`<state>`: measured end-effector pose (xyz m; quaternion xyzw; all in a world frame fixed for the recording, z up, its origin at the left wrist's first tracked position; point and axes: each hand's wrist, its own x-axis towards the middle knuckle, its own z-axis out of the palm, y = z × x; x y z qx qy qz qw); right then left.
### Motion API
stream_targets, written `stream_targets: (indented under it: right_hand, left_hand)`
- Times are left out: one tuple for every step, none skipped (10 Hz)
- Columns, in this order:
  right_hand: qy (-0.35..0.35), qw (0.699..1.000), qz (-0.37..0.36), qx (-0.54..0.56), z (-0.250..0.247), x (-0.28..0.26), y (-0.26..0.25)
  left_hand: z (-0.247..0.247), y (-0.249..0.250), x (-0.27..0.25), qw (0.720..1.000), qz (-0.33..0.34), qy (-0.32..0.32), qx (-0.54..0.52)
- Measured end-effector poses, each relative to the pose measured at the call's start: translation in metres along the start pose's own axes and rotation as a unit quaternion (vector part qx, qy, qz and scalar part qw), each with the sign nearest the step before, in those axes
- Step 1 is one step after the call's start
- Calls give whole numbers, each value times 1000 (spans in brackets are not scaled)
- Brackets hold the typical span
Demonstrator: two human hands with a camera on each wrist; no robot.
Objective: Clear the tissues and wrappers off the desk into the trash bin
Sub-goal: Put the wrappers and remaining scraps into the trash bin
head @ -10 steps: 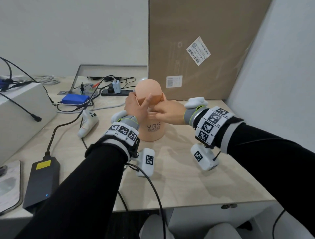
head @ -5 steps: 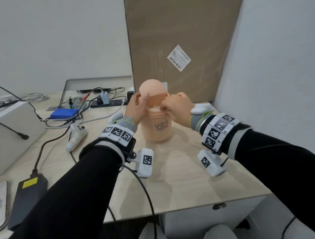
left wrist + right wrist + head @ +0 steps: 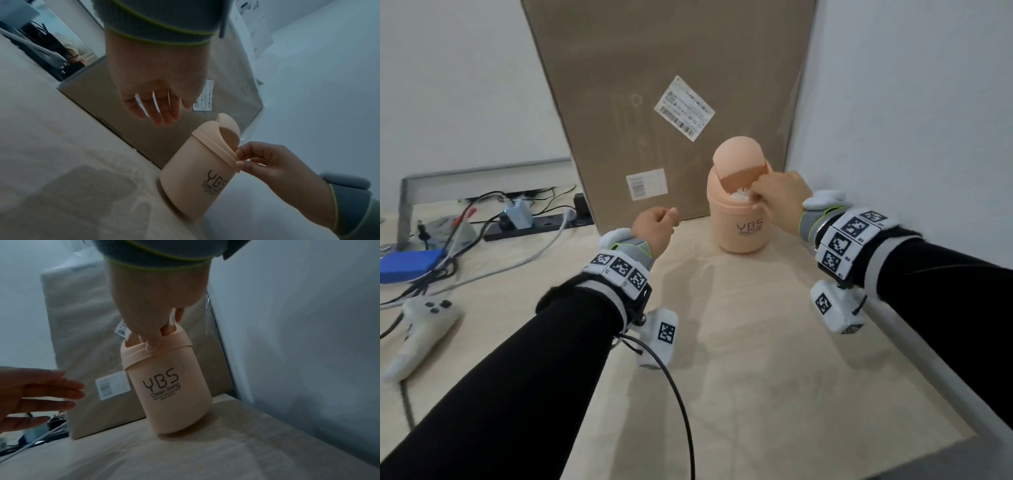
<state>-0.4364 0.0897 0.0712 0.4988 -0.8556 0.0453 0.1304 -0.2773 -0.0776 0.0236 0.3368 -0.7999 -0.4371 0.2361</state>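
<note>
A tall flat cardboard box (image 3: 671,102) stands on end at the back of the desk (image 3: 774,377), leaning against the wall, its matte brown face carrying two white printed shipping labels. The desk itself is pale wood-grain board with a smooth surface.

Just in front of the box's right lower corner stands the trash bin (image 3: 741,219), a small peach plastic cylinder with rounded bottom edges, smooth and matte, printed "YBS Clean living" in dark letters facing the person. Its long axis is upright in the head view, base flat on the desk. The domed swing lid (image 3: 736,157) is tipped back, its rounded half pointing up toward the box and the opening facing the person. Crumpled white tissue (image 3: 739,197) shows inside the opening, soft and wrinkled.

The right hand (image 3: 780,198) is at the bin's rim: the thumb lies on the outer collar while the fingers curl down into the opening, pinching the rim. Whether the fingers also touch the tissue cannot be told.

The left hand (image 3: 654,229) hovers left of the bin, apart from it, holding nothing; the wrist views show its fingers (image 3: 162,113) extended and only slightly bent.

Further left lie a white game controller (image 3: 424,329), a blue box (image 3: 410,263) and a black power strip (image 3: 537,222) amid tangled cables.
</note>
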Motion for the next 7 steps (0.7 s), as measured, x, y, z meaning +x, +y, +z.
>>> stream_targets:
  right_hand:
    - [4, 1000, 1, -5, 11, 20, 18]
    - [15, 1000, 0, 0, 19, 23, 22]
    - [19, 1000, -5, 8, 24, 25, 28]
    - [7, 1000, -2, 11, 21, 21, 28]
    - [32, 999, 0, 11, 12, 13, 24]
    - [70, 997, 15, 41, -20, 1, 11]
    - [148, 984, 30, 90, -64, -8, -7]
  left_hand:
    - [18, 3, 25, 1000, 9, -15, 5]
    - [28, 2, 35, 1000, 13, -27, 5]
    - [39, 0, 43, 999, 25, -40, 5]
    - [39, 2, 40, 999, 29, -44, 1]
    - [31, 11, 36, 999, 36, -32, 1]
    - [9, 37, 23, 998, 62, -18, -5]
    - [-22, 83, 1, 992, 116, 29, -42]
